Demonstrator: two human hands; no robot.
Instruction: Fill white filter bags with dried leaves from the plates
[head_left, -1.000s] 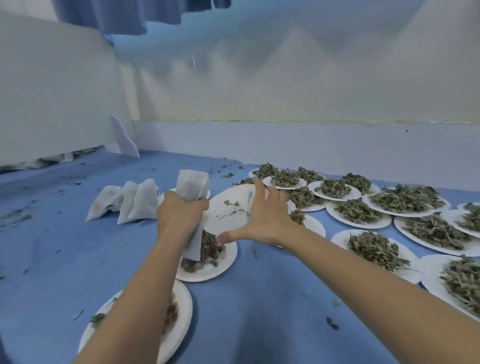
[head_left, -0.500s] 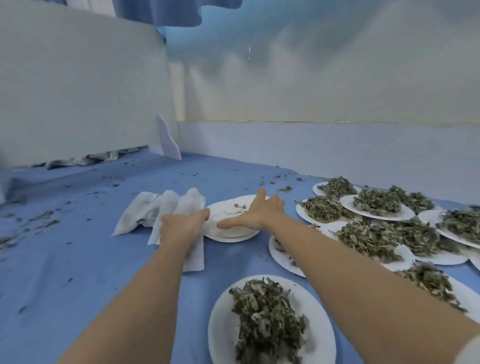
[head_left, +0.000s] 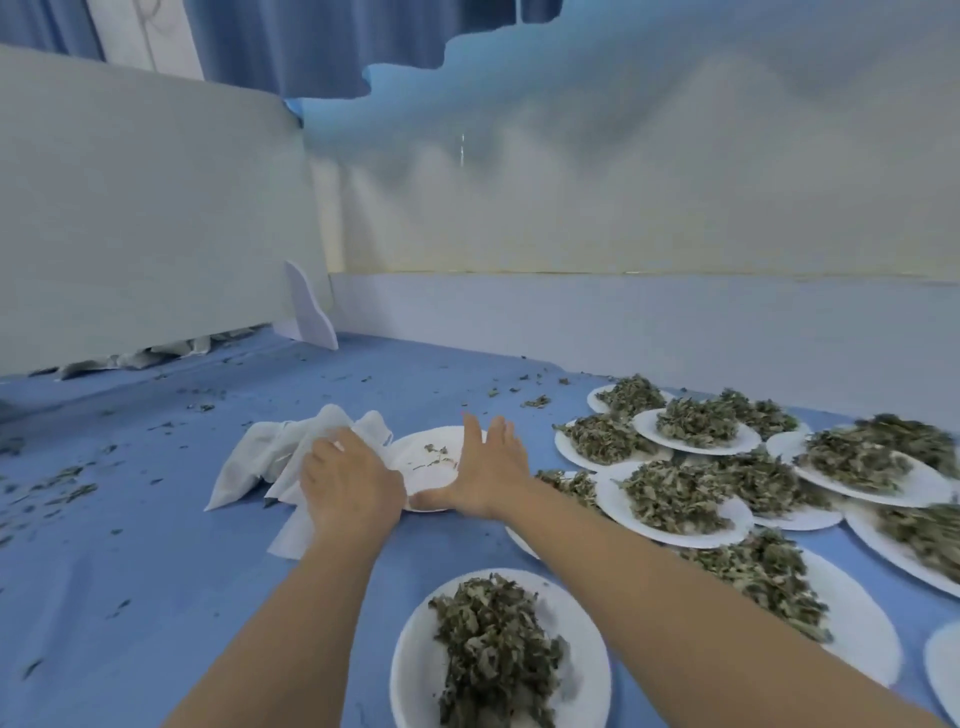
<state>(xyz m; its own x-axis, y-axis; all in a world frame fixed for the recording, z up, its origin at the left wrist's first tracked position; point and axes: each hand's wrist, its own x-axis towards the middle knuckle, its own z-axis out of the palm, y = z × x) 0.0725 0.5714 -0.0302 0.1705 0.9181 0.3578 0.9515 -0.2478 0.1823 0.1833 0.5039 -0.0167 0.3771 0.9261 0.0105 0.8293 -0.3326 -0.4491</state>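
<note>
my left hand (head_left: 353, 488) lies flat on the white filter bags (head_left: 291, 467), its grip loose and pinning rather than clasping, likely to stop them sliding. my right hand (head_left: 480, 475) is open, fingers spread along the nearly empty plate (head_left: 421, 452), clasping nothing. the heaped plates of dried leaves (head_left: 670, 499) crowd the worktop's right edge; the blue worktop (head_left: 130, 545) toward the left edge is open room.
</note>
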